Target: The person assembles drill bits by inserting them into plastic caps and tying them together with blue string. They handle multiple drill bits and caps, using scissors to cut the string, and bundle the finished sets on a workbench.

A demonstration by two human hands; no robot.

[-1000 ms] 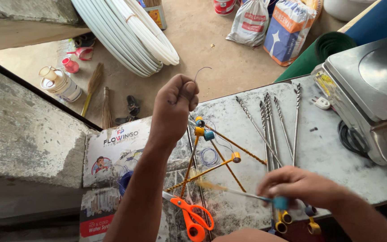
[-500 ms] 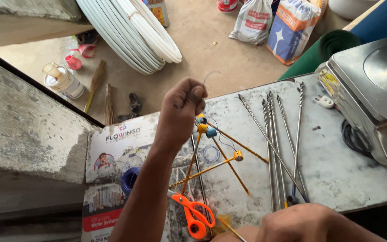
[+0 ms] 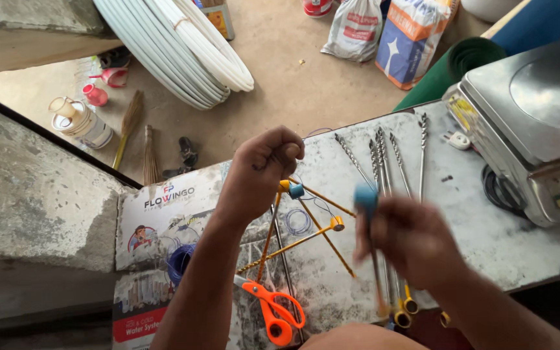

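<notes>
A long thin rod with a blue end cap (image 3: 366, 198) stands nearly upright at about 3 o'clock from the table's middle, gripped in the closed right hand (image 3: 409, 243), which is motion-blurred; the left hand (image 3: 264, 165) is a tight fist at 12 o'clock, above yellow rods (image 3: 306, 223) fanned on the worn grey table (image 3: 520, 249); what it pinches I cannot tell; orange scissors (image 3: 273, 311) lie at 6 o'clock; twisted metal skewers (image 3: 384, 159) at 1 o'clock; a steel weighing scale (image 3: 539, 123) at 3 o'clock.
</notes>
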